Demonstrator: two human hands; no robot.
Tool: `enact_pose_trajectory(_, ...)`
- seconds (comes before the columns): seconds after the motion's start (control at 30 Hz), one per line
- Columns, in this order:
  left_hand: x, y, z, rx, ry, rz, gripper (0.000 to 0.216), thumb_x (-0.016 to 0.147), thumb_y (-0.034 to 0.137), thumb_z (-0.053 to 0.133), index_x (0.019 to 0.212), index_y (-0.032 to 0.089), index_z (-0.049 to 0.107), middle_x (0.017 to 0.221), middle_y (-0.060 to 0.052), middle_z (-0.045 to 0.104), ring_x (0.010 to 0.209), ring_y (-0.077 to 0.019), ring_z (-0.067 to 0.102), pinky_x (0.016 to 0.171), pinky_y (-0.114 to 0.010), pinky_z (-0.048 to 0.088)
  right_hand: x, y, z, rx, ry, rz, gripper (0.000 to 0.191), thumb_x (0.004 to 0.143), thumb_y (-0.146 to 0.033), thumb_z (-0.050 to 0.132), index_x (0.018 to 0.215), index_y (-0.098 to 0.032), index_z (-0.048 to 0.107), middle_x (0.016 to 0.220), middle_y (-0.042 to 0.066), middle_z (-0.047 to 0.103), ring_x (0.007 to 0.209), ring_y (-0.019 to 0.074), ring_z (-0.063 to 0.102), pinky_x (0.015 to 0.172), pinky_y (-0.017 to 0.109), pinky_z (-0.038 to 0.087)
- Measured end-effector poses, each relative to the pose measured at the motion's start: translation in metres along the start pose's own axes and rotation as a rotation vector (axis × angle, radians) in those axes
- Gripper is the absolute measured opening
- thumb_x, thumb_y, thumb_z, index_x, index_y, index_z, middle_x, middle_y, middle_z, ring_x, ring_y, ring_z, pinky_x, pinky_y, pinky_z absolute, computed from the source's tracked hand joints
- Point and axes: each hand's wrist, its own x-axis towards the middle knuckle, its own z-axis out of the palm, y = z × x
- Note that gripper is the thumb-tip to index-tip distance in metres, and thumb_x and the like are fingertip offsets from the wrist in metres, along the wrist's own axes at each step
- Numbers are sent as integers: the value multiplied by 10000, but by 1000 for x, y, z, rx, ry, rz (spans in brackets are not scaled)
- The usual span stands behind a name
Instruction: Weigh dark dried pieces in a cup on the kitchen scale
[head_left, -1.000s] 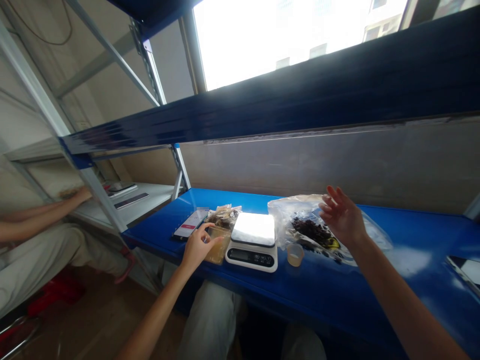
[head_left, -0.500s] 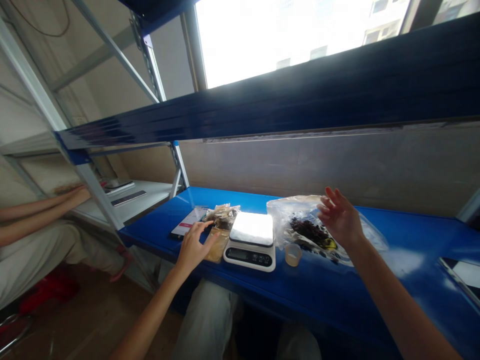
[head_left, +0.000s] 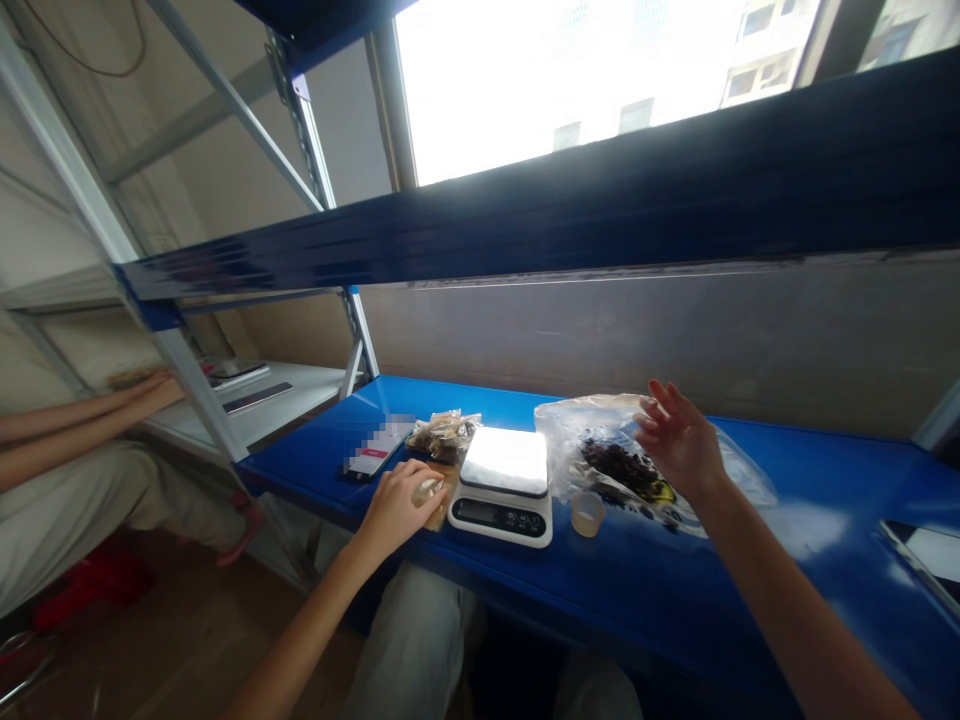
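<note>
My left hand (head_left: 397,505) is closed on a small tan packet (head_left: 442,500), thumb and forefinger curled round a pale, shiny part of it. The packet lies at the left side of a white digital kitchen scale (head_left: 502,470) with a bare, bright platform. My right hand (head_left: 679,440) hovers with fingers apart and nothing in it. Under it spreads a clear plastic bag (head_left: 562,425) with dark dried pieces (head_left: 619,465) and a yellow spot on it. A small translucent cup (head_left: 587,513) stands between the scale and that bag.
Behind my left hand are a crinkled clear bag of brownish dried pieces (head_left: 442,437) and a phone (head_left: 379,450). Another device (head_left: 926,560) lies at the right edge. A blue shelf beam (head_left: 525,220) crosses above the blue table (head_left: 675,590). At left, another person's arms (head_left: 90,415) rest near a grey surface.
My left hand has lowered from above the tan packet and its fingers have closed on it. My right hand stays nearly where it was, still open.
</note>
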Motion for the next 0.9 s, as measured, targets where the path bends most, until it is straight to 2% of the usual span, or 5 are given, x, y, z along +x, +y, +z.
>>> enact_pose_trajectory(0.2, 3, 4, -6, 28, 8, 1, 183, 792, 345, 594, 892, 232, 698, 1000, -45, 656, 990, -230, 590, 889, -379, 446, -1, 1, 3, 57, 51, 28, 367, 478, -368, 844, 773, -230, 675, 577, -77, 568, 411, 29, 432, 317, 132, 332)
enact_pose_trajectory(0.37, 14, -1, -8, -56, 95, 17, 230, 846, 358, 518, 835, 205, 690, 940, -55, 682, 933, -214, 619, 858, -359, 465, -1, 0, 4, 86, 64, 36, 384, 468, -354, 847, 784, -221, 674, 571, -76, 570, 408, 31, 427, 324, 136, 332)
enact_pose_trajectory(0.5, 32, -18, -6, -42, 170, -45, 260, 864, 277, 453, 989, 189, 663, 1056, -82, 688, 1016, -238, 615, 890, -387, 459, -1, 0, 4, 84, 51, 29, 324, 523, -349, 825, 784, -231, 672, 584, -69, 578, 415, 40, 432, 323, 145, 327)
enact_pose_trajectory(0.67, 51, -39, 1, 62, 34, -106, 458, 801, 149, 468, 1249, 197, 550, 1310, -79, 573, 1221, -262, 506, 1000, -436, 387, 1, 1, 2, 106, 58, 27, 342, 507, -338, 828, 791, -225, 675, 579, -68, 575, 421, 41, 432, 325, 142, 326)
enact_pose_trajectory(0.9, 58, -43, 11, 33, 2, -90, 374, 855, 209, 443, 1199, 233, 587, 1265, -69, 610, 1181, -271, 540, 976, -435, 381, 2, 3, 1, 84, 24, 8, 292, 560, -352, 799, 802, -246, 676, 611, -63, 586, 433, 47, 432, 335, 158, 316)
